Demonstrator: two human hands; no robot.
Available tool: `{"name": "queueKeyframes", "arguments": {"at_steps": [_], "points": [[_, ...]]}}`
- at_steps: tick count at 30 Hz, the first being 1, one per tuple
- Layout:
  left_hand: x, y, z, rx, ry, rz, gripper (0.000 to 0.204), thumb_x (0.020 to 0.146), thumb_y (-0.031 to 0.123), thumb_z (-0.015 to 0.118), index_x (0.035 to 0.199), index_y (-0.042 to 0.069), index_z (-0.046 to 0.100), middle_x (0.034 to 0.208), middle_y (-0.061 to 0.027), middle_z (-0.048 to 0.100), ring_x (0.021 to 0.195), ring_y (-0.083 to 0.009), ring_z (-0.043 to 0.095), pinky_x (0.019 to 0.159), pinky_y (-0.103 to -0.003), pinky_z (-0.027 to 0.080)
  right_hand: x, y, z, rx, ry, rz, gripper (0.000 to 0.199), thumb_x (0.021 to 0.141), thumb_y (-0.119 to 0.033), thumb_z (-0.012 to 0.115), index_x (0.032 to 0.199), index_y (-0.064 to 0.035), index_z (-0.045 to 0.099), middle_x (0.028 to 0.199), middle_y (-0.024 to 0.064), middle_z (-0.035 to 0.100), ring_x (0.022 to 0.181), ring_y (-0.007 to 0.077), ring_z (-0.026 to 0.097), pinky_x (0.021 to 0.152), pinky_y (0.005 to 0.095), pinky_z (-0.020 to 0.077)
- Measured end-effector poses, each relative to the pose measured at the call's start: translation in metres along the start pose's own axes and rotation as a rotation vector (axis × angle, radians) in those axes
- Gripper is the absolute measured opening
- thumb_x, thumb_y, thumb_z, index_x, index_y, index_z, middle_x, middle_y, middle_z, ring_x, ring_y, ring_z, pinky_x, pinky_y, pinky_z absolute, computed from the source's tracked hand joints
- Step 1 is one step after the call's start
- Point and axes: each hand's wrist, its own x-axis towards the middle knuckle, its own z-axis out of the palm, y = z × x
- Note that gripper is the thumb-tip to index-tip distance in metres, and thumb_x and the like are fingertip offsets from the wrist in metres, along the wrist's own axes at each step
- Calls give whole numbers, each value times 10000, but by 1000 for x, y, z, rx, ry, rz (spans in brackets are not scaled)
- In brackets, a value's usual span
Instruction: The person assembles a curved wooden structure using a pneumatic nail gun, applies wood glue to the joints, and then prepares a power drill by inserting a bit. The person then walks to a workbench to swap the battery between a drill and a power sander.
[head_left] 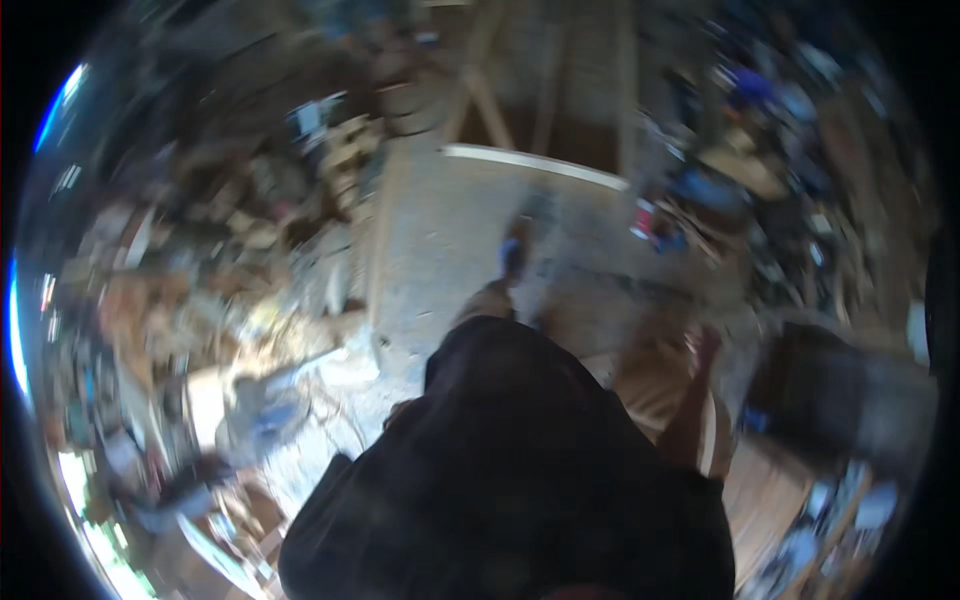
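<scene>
My right hand (703,345) hangs low at my right side, beside my tan trousers (645,375). Motion smears its fingers, and I cannot make out anything in it. Only a small bit of my left hand (399,412) shows past the left edge of my dark shirt (520,450); its fingers are hidden. One foot (515,250) is stretched forward on the grey floor (430,230).
A pale strip (535,165) crosses the floor ahead, before a wooden frame (485,105). Blurred wood pieces (350,150) and clutter are heaped on the left. To the right stand a dark boxy object (830,390) and more clutter, with a small red item (643,218).
</scene>
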Motion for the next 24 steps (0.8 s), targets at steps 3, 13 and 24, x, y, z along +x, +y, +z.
{"name": "queueKeyframes", "arguments": {"at_steps": [3, 13, 24], "points": [[58, 53, 27, -4, -185, 184, 268, 937, 231, 475, 1056, 64, 648, 1037, -173, 685, 955, -326, 663, 790, -439, 523, 8, 1, -40, 366, -720, -16, 366, 1028, -306, 346, 1183, -45, 550, 1053, 167, 610, 807, 250, 624, 621, 362, 534], [321, 354, -299, -502, -238, 664, 320, 948, 257, 548, 1196, 66, 618, 911, -12, 669, 724, -143, 633, 587, -259, 490, -204, 92, 232, -462, 426, 609, 185, 885, -216, 667, 835, -43, 624, 682, 70, 627, 494, 175, 579, 407, 312, 438], [363, 612, -376, -814, -439, 596, 216, 1005, 221, 445, 1119, 102, 585, 901, 0, 587, 700, -100, 548, 524, -243, 471, -213, 123, 267, -238, 604, 636, 175, 830, -176, 681, 704, -67, 628, 668, 74, 653, 504, 183, 596, 427, 317, 460]]}}
